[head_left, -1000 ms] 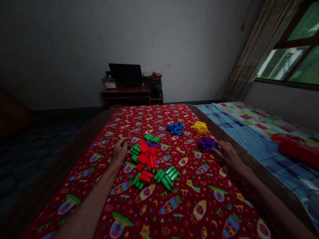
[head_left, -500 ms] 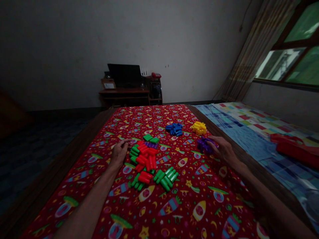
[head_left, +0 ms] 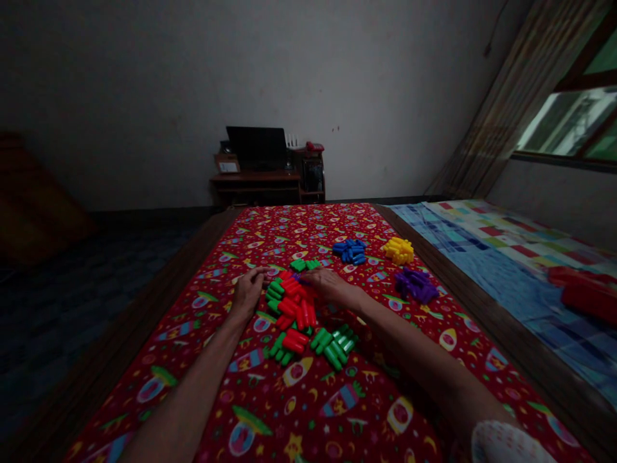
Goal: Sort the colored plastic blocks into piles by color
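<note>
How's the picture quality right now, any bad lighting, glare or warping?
Head view: dim overall, brightest at the window; head view: pale glints on the green blocks, and dark shading on the red cloth below the right forearm; head view: curtain slants steeply, probably wide-angle distortion.

No text is showing legibly; beyond the hands (head_left: 247, 292), a box (head_left: 223, 159) is bearing a label (head_left: 228, 167) too small to read.

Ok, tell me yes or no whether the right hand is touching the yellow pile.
No, the right hand is by the red pieces, clearly apart from the yellow pile.
</note>
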`<state>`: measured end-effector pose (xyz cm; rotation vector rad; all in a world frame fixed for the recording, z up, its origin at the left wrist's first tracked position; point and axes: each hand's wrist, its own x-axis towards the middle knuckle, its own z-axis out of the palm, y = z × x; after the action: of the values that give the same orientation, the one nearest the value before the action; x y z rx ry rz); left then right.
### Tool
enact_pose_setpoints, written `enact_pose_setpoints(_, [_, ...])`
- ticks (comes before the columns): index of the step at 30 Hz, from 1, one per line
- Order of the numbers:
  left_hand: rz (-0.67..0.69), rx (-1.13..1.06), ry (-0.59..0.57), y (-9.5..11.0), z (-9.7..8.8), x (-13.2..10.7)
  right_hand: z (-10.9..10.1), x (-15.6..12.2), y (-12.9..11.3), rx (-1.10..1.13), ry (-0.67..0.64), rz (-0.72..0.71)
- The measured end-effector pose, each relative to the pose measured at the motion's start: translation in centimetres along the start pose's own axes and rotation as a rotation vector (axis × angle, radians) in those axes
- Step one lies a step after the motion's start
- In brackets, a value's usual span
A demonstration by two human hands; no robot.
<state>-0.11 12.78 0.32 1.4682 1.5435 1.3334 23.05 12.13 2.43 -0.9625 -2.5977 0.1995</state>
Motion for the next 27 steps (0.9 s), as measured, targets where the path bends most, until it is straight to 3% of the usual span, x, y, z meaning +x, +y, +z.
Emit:
enact_pose_setpoints(3, [0.009, 0.005, 0.007, -0.1, 0.0, 0.0, 0.0, 0.2, 0.9, -0.007, -0.030, 0.013])
enact_pose_setpoints(7, [0.025, 0.000, -0.004, -0.4, 0.0, 0.1, -0.9, -2.5, 1.1, -0.046, 0.054, 0.038])
enact_pose_setpoints(12, [0.037, -0.003, -0.017, -0.6, 0.0, 0.3, -4.8, -9.9, 1.5, -0.109, 0.302, 0.149])
enact_pose_setpoints(16, [0.046, 0.013, -0.008, -0.6, 0.0, 0.4, -9.4, -16.6, 3.3, -0.252, 0.334, 0.289])
enact_pose_setpoints(19, [0.035, 0.019, -0.010, -0.4, 0.0, 0.4, -11.5, -21.0, 5.3, -0.352, 0.321, 0.354])
enact_pose_setpoints(23, [0.031, 0.058, -0.008, -0.3, -0.1, 0.2, -11.5, -24.5, 7.5, -0.323, 0.265, 0.346])
enact_pose_setpoints(27, [0.037, 0.078, -0.008, -0.5, -0.1, 0.3, -11.1, -24.7, 7.7, -0.214, 0.247, 0.326])
